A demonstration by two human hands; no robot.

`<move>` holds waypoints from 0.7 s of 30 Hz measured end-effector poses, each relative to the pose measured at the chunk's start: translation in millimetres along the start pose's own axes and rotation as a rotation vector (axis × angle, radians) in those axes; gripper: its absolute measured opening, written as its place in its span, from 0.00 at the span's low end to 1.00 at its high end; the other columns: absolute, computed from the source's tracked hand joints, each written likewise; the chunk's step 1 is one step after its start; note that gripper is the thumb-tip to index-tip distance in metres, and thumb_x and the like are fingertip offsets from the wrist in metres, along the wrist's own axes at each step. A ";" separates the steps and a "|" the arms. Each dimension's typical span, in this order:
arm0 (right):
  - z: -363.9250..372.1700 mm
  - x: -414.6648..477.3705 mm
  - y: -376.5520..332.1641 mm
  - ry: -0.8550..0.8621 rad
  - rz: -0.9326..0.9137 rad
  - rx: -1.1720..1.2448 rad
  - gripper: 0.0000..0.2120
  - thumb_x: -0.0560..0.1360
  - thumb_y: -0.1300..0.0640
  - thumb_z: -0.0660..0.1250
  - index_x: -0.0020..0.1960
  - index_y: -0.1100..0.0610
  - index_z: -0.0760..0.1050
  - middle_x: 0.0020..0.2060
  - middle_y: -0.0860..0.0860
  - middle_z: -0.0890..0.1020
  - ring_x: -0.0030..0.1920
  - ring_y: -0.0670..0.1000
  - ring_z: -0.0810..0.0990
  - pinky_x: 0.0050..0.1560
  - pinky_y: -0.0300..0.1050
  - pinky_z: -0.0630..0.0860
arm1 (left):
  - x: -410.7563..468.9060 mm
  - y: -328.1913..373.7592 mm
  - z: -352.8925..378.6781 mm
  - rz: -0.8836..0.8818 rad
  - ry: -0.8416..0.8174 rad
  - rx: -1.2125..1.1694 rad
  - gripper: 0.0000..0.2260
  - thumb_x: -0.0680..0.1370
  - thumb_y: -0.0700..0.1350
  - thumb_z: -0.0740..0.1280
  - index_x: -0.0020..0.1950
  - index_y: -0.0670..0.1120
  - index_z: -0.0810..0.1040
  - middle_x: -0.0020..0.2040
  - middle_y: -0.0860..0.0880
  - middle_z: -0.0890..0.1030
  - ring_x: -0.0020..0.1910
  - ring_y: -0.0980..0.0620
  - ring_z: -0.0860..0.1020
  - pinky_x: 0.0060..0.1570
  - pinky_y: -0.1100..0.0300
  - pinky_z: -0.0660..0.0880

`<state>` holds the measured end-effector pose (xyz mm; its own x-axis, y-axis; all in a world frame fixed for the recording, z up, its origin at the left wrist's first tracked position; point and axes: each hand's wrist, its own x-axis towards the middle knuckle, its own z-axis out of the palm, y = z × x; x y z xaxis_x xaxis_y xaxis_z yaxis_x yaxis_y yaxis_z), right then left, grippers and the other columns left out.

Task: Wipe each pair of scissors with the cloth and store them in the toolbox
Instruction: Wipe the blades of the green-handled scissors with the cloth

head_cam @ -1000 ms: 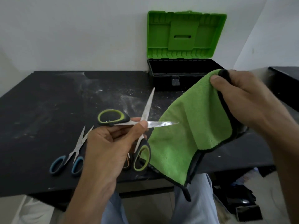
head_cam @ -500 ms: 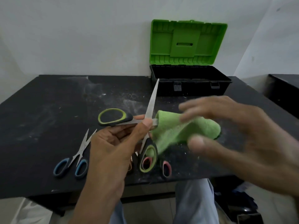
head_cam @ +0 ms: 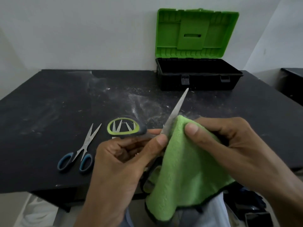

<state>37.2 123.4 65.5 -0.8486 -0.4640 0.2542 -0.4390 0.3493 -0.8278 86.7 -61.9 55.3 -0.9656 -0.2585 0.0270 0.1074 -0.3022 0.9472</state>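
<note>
Green-handled scissors [head_cam: 175,112] pinched near the pivot by the left hand [head_cam: 124,163], one blade pointing toward the open toolbox [head_cam: 196,79] at the bench's [head_cam: 49,108] back, right hand [head_cam: 229,148] pinching the green cloth [head_cam: 183,174] just beside that blade — blue-handled scissors [head_cam: 82,149] lying on the bench, left.

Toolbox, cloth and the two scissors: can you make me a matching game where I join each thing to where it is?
Things
1. toolbox
2. cloth
3. blue-handled scissors
4. green-handled scissors

Places
A. lying on the table, nobody touching it
B. gripped by the left hand
C. standing open at the back of the table
D. pinched by the right hand

Pairs: 1-C, 2-D, 3-A, 4-B
</note>
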 end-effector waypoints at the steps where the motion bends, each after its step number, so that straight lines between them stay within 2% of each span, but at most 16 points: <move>1: 5.0 -1.8 -1.1 -0.001 0.010 0.000 0.27 0.82 0.39 0.63 0.42 0.62 0.82 0.32 0.59 0.79 0.32 0.61 0.78 0.30 0.53 0.72 | -1.1 -1.8 -0.4 -0.003 0.006 0.003 0.10 0.59 0.42 0.75 0.39 0.45 0.88 0.38 0.42 0.87 0.39 0.46 0.87 0.39 0.60 0.82; 3: 12.9 -5.1 0.1 -0.033 0.029 -0.025 0.27 0.83 0.40 0.63 0.42 0.62 0.81 0.32 0.59 0.77 0.30 0.59 0.75 0.29 0.52 0.70 | -1.8 -5.1 -2.6 -0.016 0.020 0.001 0.11 0.59 0.43 0.75 0.39 0.44 0.88 0.38 0.42 0.87 0.38 0.47 0.87 0.38 0.61 0.82; 6: 12.7 -5.8 1.1 -0.116 0.106 -0.028 0.22 0.79 0.41 0.66 0.40 0.60 0.82 0.30 0.56 0.77 0.28 0.50 0.73 0.28 0.44 0.68 | -2.3 -9.9 -8.2 -0.053 0.053 -0.011 0.12 0.57 0.44 0.76 0.39 0.44 0.88 0.38 0.41 0.87 0.37 0.47 0.86 0.38 0.62 0.82; 10: 4.6 -5.7 -4.7 -0.121 0.184 0.004 0.15 0.75 0.41 0.70 0.41 0.50 0.87 0.32 0.50 0.85 0.29 0.48 0.83 0.29 0.40 0.75 | -2.4 -17.5 -13.9 -0.108 0.092 -0.033 0.11 0.56 0.45 0.76 0.36 0.43 0.88 0.37 0.43 0.87 0.34 0.50 0.85 0.38 0.63 0.82; 12: 5.5 -5.5 -8.3 -0.103 0.211 0.007 0.15 0.74 0.40 0.69 0.41 0.48 0.88 0.33 0.51 0.87 0.30 0.50 0.86 0.28 0.45 0.80 | -2.5 -19.4 -14.0 -0.108 0.087 -0.026 0.11 0.56 0.45 0.76 0.36 0.44 0.88 0.38 0.43 0.87 0.35 0.50 0.85 0.37 0.64 0.81; 15: 12.3 -3.1 -11.5 -0.072 0.211 0.009 0.17 0.75 0.41 0.69 0.44 0.53 0.88 0.35 0.54 0.87 0.34 0.57 0.86 0.32 0.58 0.81 | -1.6 -18.5 -11.9 -0.117 0.049 -0.025 0.11 0.56 0.44 0.75 0.37 0.42 0.88 0.41 0.44 0.88 0.39 0.48 0.86 0.37 0.64 0.81; 18: 14.4 2.6 -10.9 -0.096 0.208 -0.005 0.19 0.75 0.40 0.69 0.45 0.56 0.88 0.37 0.56 0.88 0.37 0.60 0.87 0.34 0.64 0.81 | -0.2 -14.6 -10.8 -0.112 0.045 -0.037 0.10 0.57 0.43 0.75 0.37 0.43 0.88 0.41 0.44 0.87 0.38 0.48 0.86 0.37 0.62 0.82; 21: 7.2 7.3 -10.6 -0.111 0.204 -0.019 0.19 0.75 0.40 0.69 0.44 0.55 0.88 0.38 0.56 0.88 0.36 0.58 0.88 0.36 0.66 0.82 | 2.2 -10.0 -10.6 -0.093 0.064 -0.026 0.09 0.58 0.45 0.75 0.36 0.46 0.88 0.38 0.46 0.87 0.33 0.54 0.85 0.33 0.66 0.79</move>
<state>37.8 110.5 72.6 -0.8830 -0.4688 0.0250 -0.2680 0.4596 -0.8467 86.0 -69.2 42.4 -0.9546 -0.2863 -0.0818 0.0251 -0.3512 0.9360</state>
